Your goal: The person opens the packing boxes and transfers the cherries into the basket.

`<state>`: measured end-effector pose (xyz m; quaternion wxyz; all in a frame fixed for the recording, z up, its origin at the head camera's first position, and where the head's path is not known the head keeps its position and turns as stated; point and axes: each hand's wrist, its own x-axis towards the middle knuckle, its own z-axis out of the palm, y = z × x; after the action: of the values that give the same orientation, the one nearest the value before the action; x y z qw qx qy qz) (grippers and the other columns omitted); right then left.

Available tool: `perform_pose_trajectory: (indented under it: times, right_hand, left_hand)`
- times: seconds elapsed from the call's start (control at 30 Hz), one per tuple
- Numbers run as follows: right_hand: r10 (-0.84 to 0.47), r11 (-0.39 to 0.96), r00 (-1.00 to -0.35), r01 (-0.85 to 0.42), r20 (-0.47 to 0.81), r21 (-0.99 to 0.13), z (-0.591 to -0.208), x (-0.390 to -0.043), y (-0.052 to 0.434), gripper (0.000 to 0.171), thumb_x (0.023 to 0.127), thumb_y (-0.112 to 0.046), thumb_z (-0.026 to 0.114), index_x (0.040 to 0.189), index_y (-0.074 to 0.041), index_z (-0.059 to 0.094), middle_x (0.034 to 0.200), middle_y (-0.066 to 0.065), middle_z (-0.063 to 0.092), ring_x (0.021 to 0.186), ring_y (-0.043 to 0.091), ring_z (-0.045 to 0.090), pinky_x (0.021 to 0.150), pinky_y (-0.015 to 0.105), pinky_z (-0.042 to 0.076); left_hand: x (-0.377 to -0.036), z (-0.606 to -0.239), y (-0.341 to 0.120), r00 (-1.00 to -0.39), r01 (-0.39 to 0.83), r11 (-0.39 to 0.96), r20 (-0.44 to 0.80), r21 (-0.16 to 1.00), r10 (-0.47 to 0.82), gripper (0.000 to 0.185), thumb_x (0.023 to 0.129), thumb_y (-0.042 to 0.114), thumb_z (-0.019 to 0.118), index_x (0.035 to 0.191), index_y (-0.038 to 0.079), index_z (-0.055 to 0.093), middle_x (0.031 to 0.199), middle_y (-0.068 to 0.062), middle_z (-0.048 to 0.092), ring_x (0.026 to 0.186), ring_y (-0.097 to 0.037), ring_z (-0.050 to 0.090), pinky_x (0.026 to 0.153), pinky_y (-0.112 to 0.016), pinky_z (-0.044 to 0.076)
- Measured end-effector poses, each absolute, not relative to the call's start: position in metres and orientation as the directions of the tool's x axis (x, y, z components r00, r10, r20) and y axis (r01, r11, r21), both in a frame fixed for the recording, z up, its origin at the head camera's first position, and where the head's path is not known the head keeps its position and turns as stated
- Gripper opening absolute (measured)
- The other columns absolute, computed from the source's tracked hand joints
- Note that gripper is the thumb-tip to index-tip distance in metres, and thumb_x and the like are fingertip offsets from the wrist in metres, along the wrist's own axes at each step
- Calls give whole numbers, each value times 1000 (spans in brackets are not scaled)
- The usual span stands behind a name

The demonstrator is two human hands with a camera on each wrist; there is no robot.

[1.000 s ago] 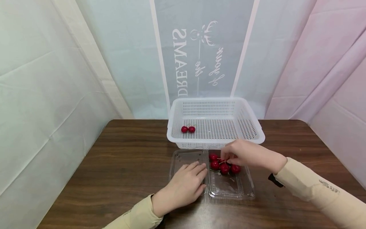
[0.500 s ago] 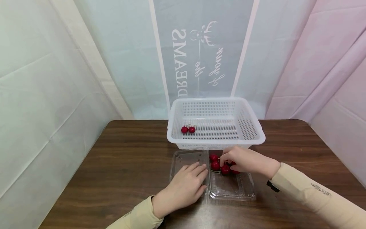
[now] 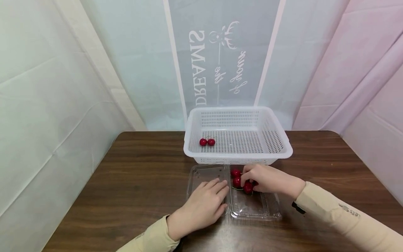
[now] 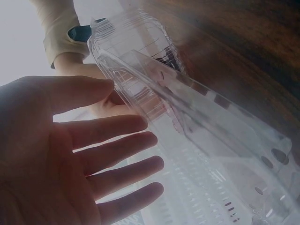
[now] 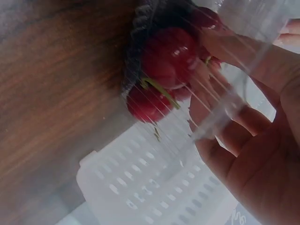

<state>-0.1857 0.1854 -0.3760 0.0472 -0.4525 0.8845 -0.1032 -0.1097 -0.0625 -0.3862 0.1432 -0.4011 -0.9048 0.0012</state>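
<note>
A clear plastic clamshell box [image 3: 252,212] lies opened out on the table. My left hand [image 3: 203,203] rests on its lid [image 3: 206,171], fingers straight and spread in the left wrist view. My right hand [image 3: 264,177] reaches into the other half, thumb and fingers bent round a red cherry [image 3: 248,188]. Other cherries [image 3: 236,173] lie beside the fingers, some partly hidden by the hand. In the right wrist view, cherries with green stems [image 5: 171,54] show through the clear wall, and the thumb [image 5: 234,44] touches one.
Right behind the box stands a white perforated basket [image 3: 237,156], with two cherries [image 3: 207,142] at its left side. The brown wooden table [image 3: 135,175] extends to both sides. Pale fabric curtains [image 3: 141,70] hang around it.
My right hand has shifted slightly lower and left among the cherries, its thumb and fingers now round the front one. The left hand has stayed on the lid.
</note>
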Motion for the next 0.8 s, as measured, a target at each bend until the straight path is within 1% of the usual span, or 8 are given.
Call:
perform_pose_trajectory:
  times: [0.1,0.33,0.53,0.67,0.8]
  right_hand:
    - [-807,574,-590,-782,-7,-244,-377,-185,185,32,68,1,80,90,-22,71,92,-5,60,74,7,57,62,21,49]
    - [-832,533,-554,-810,22,-243,-378,-185,184,33,66,3,80,89,-18,70,87,-8,59,72,5,56,63,20,48]
    - [-827,543,-562,-805,15,-238,-379,-184,183,31,67,-2,81,90,-19,69,87,-9,59,73,5,57,64,20,49]
    - [-822,554,-570,-798,-1,-239,-380,-184,184,31,68,-6,82,92,-21,70,90,-8,60,76,6,58,66,21,50]
    - [-828,544,-560,-813,23,-210,-382,-183,185,29,69,-11,82,94,-22,71,97,-7,59,83,7,60,70,24,52]
  left_hand:
    - [-110,-386,-62,-633,728,676,263,-119,728,41,89,37,61,121,11,63,129,-4,60,120,-23,56,92,-35,48]
    - [-110,-387,-63,-633,723,680,274,-122,724,41,88,36,62,120,11,63,128,-5,61,120,-23,56,91,-36,48]
    - [-110,-386,-63,-631,725,678,279,-119,724,41,88,37,61,120,11,63,128,-5,61,120,-24,56,91,-37,48]
    - [-110,-386,-64,-634,724,680,277,-118,722,41,89,37,61,120,11,63,128,-5,61,121,-23,56,91,-37,48]
    - [-110,-386,-64,-631,724,679,280,-123,723,41,88,37,61,120,12,64,128,-4,61,120,-23,56,91,-36,48]
